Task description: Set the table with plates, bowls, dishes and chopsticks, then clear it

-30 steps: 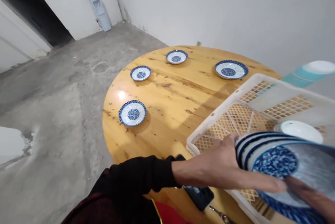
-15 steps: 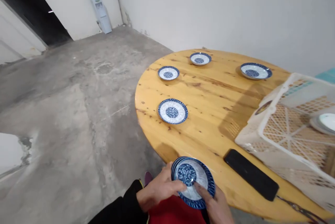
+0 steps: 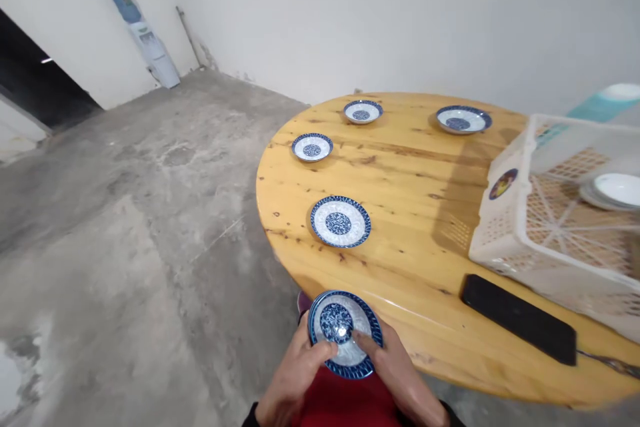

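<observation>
A small stack of blue-and-white plates (image 3: 345, 310) is held in front of my body, just off the table's near edge. My left hand (image 3: 300, 364) grips the stack's left side, its thumb on the top plate's face. From the right, my right hand (image 3: 395, 364) holds the same stack, thumb also on the face; its other fingers are hidden underneath. Beyond the stack, a matching plate (image 3: 341, 222) lies on the table. Farther back sit a smaller dish (image 3: 312, 147), another dish (image 3: 363, 112) and a plate (image 3: 464, 120) at the far right.
The round wooden table (image 3: 395, 180) bears a white plastic crate (image 3: 500, 227) at right, with white dishes (image 3: 617, 190) inside. A black phone-like slab (image 3: 517, 317) with a cord lies before it. A water dispenser (image 3: 153, 50) stands by the far wall.
The view has turned to the right, so the dispenser sits farther left. Both hands still hold the stack, which now appears slightly farther left and higher in view.
</observation>
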{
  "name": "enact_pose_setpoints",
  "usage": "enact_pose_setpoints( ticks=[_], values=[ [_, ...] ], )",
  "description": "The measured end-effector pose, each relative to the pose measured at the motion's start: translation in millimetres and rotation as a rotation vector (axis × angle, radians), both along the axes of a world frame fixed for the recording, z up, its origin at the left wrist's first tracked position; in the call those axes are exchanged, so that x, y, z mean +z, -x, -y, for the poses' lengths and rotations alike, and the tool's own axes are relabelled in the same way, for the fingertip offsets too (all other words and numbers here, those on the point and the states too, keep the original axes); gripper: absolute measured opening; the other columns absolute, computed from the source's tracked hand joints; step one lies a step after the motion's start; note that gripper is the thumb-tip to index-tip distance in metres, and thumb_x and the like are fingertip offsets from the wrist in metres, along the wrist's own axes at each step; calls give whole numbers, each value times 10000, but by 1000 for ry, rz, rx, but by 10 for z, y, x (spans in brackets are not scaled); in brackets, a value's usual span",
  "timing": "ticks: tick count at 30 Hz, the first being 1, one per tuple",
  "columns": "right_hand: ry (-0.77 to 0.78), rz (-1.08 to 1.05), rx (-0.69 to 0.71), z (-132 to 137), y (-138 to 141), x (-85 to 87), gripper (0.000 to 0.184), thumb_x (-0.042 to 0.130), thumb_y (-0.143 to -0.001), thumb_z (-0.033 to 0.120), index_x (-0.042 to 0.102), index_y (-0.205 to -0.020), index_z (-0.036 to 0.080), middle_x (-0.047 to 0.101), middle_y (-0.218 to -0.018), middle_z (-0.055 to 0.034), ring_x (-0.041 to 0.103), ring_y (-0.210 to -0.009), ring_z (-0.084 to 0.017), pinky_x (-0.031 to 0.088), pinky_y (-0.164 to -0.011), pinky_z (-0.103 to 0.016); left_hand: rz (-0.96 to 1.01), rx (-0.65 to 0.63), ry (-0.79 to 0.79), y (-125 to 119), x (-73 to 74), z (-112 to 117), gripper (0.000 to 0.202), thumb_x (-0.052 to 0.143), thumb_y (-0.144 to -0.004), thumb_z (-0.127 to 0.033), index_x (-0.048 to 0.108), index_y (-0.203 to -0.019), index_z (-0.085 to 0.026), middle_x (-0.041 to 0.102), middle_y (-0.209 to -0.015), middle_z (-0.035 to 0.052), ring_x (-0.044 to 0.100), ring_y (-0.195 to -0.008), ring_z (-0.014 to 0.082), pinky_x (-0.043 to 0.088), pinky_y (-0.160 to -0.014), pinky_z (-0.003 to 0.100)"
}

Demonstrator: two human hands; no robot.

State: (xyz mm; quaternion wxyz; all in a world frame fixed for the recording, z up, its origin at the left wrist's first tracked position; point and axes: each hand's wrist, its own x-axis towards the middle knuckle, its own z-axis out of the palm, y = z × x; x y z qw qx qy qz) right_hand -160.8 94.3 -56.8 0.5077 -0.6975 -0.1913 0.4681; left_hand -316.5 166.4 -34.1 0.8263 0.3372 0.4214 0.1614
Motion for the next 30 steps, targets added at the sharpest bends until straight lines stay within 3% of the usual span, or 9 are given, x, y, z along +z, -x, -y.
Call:
enact_pose_setpoints(
  ticks=[6, 14, 20, 25, 30],
  values=[
    [-7, -35, -92, -468, -75, -147, 492, 672, -659, 437, 761, -1061, 169, 775, -1088, -129, 696, -1096, -363, 528, -1012, -497, -57, -85, -30, -158, -113, -610, 605, 760, -683, -284, 628, -1264, -182, 686, -1218, 95, 582, -1204, 316, 434, -1056, 433],
    [-42, -94, -291, -1102, -337, -128, 560, 671, -650, 491, 721, -1110, 176, 777, -1064, -127, 714, -1046, -340, 544, -987, -470, -122, -363, -240, -689, 115, -1504, 485, 699, -729, -316, 679, -1180, -139, 722, -1159, 107, 580, -1199, 336, 447, -1042, 423],
    [-26, -37, -407, -1360, -552, 42, 559, 658, -648, 485, 705, -1094, 151, 773, -1042, -122, 713, -992, -323, 564, -939, -439, -114, -447, -323, -1053, 295, -1876, 527, 680, -763, -267, 609, -1273, -155, 674, -1263, 105, 586, -1150, 296, 437, -1053, 407],
    [-58, 34, -501, -1526, -790, 150, 493, 669, -671, 453, 720, -1066, 163, 779, -1011, -96, 716, -963, -307, 571, -906, -417, -55, -565, -370, -1408, 367, -2181, 420, 704, -797, -350, 617, -1160, -156, 682, -1118, 89, 590, -1065, 261, 444, -1004, 391],
    [-60, 41, -638, -1760, -1076, 127, 438, 707, -650, 398, 737, -1019, 164, 781, -962, -87, 722, -937, -309, 576, -866, -422, 38, -703, -413, -1879, 332, -2562, 313, 688, -810, -322, 614, -1068, -162, 653, -1004, 54, 576, -944, 196, 471, -893, 326]
  ],
)
